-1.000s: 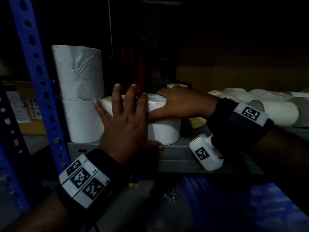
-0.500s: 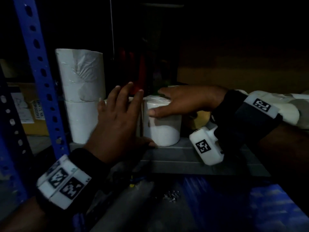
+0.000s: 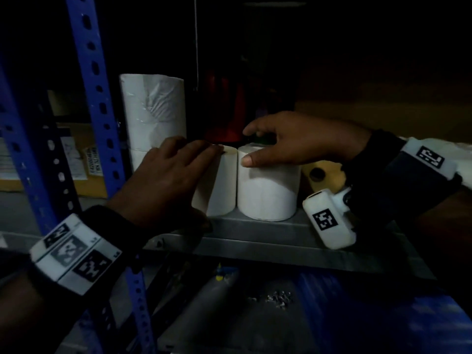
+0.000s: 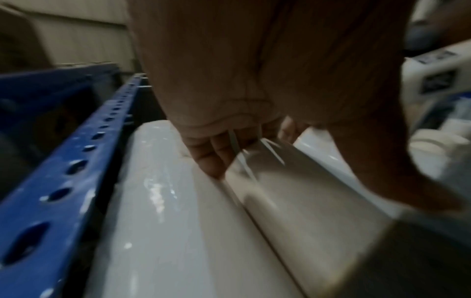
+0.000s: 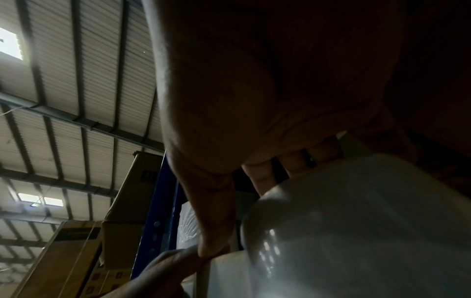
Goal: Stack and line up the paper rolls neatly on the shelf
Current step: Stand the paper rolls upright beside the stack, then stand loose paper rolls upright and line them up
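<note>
Two short white paper rolls stand side by side near the front of the grey shelf (image 3: 255, 235). My left hand (image 3: 178, 172) lies flat with straight fingers against the left roll (image 3: 222, 185), covering most of it. My right hand (image 3: 275, 146) arches over the right roll (image 3: 268, 190), thumb on its front top edge and fingers curled behind it. Further left, two wrapped rolls stand stacked, the upper one (image 3: 153, 108) on the lower one (image 3: 139, 155). In the right wrist view my thumb (image 5: 214, 221) runs down beside the glossy roll (image 5: 356, 231).
A blue perforated upright (image 3: 94, 98) borders the stack on the left. A yellowish roll (image 3: 321, 173) lies on its side behind the right roll. More white rolls (image 3: 462, 159) lie far right behind my wrist. Dark red objects stand at the shelf's back.
My left hand has tipped from fingers pointing up to fingers lying across the left roll. My right hand has risen into an arch, thumb now on the right roll's front.
</note>
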Demonstrator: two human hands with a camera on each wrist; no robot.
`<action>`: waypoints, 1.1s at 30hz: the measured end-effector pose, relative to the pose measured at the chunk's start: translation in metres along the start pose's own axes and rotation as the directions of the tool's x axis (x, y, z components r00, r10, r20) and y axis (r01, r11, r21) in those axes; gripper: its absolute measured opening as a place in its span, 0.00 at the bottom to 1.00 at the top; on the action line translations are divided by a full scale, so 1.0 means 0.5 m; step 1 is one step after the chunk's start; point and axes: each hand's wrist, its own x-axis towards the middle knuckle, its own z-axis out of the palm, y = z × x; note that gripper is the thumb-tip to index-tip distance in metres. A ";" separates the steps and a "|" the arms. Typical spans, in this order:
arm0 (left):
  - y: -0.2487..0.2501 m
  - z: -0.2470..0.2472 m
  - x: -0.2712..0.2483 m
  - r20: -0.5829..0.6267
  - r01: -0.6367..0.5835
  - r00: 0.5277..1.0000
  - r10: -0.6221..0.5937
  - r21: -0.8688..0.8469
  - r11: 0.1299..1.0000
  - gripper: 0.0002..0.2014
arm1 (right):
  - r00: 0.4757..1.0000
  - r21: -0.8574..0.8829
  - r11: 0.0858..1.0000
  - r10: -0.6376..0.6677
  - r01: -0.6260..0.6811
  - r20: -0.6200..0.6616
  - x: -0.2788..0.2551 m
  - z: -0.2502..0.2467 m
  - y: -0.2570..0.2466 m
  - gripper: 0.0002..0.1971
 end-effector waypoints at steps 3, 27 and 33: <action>0.014 0.004 0.000 -0.016 0.033 0.999 -0.032 0.033 0.999 0.65 | 0.998 -0.052 0.998 -0.018 0.021 0.057 0.009 0.009 -0.006 0.37; 0.092 -0.123 0.217 0.168 0.002 0.984 0.056 -0.324 0.946 0.41 | 0.969 -0.106 0.964 0.248 -0.244 0.022 0.021 -0.117 0.227 0.20; 0.147 -0.107 0.220 0.225 -0.035 0.970 0.098 -0.268 0.963 0.30 | 0.923 -0.047 0.937 0.350 -0.347 0.159 0.050 -0.060 0.322 0.27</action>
